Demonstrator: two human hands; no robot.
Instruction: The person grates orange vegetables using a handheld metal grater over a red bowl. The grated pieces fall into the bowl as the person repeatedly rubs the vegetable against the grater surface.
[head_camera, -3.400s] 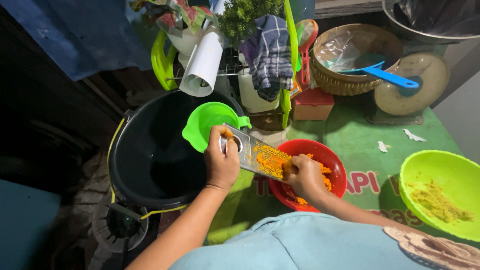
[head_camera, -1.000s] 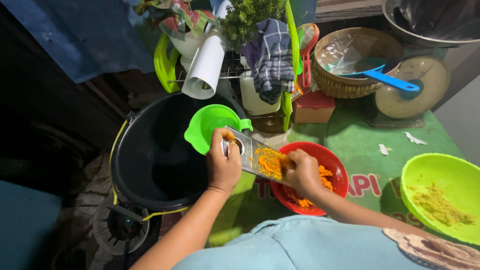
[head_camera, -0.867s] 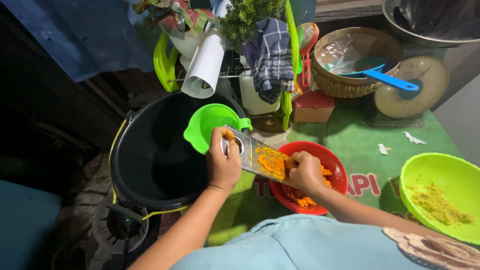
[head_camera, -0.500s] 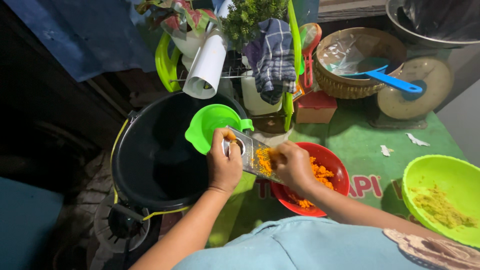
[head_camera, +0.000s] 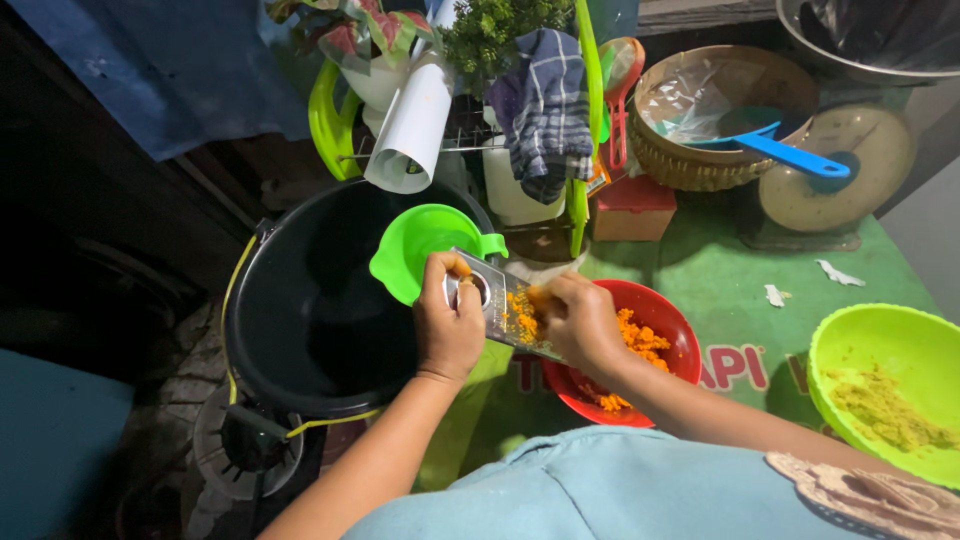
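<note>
Left hand (head_camera: 449, 325) grips metal grater (head_camera: 500, 310); orange shreds cover it.

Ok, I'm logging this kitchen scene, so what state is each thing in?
left hand: gripping the grater's upper end
right hand: pressed on the grater face
grater: tilted over the red bowl, orange shreds on it
red bowl: holds orange shreds
green bowl: yellowish residue inside
black bucket: open

Things Around the Worktop

A big black bucket (head_camera: 300, 300) sits at the left. A lime green bowl (head_camera: 885, 390) sits at the right. A woven basket (head_camera: 700, 120) holds a blue scoop (head_camera: 790, 155). A checked cloth (head_camera: 545, 110) hangs behind.
</note>
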